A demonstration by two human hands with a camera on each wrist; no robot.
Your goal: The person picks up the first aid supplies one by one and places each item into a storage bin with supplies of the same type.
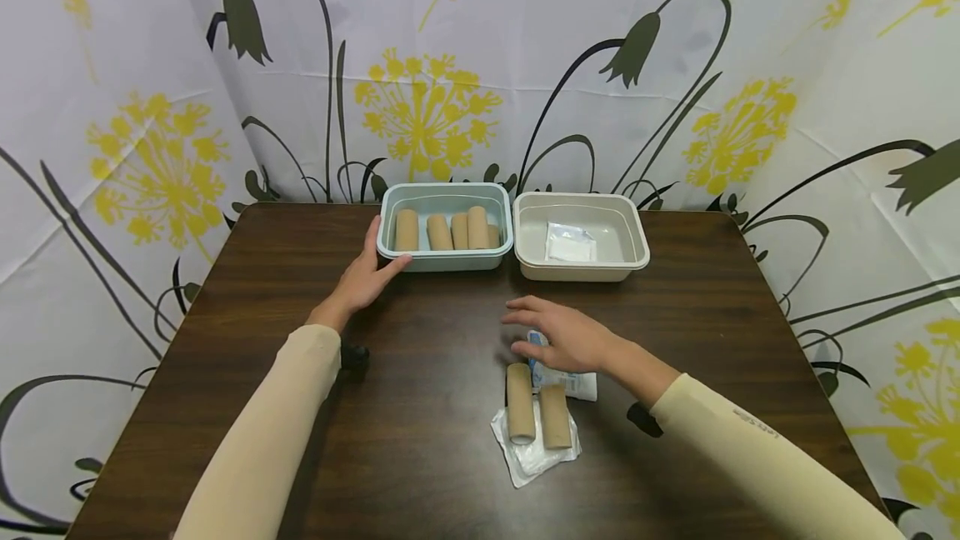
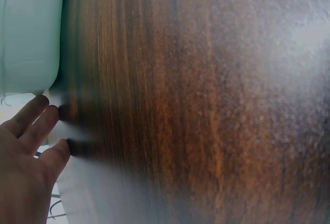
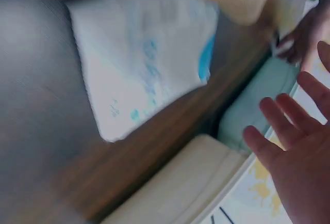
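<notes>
My left hand (image 1: 362, 280) rests at the near left corner of the light blue bin (image 1: 446, 262), thumb along its front rim and fingers at its left side. Inside that bin stand several cardboard tubes (image 1: 439, 233). My right hand (image 1: 564, 332) is over the table with its fingers spread and nothing in them. Below and beside it lie a white and blue packet (image 1: 577, 383), two cardboard tubes, a longer one (image 1: 520, 407) and a shorter one (image 1: 555, 419), and white plastic packets (image 1: 517, 469) under the tubes. In the right wrist view the packet (image 3: 139, 74) shows blue print.
A beige bin (image 1: 577, 272) stands right beside the blue one, with a white packet (image 1: 570, 242) inside. Both are near the back edge of the dark wooden table (image 1: 420, 407). A flower-patterned curtain (image 1: 465, 23) hangs close behind.
</notes>
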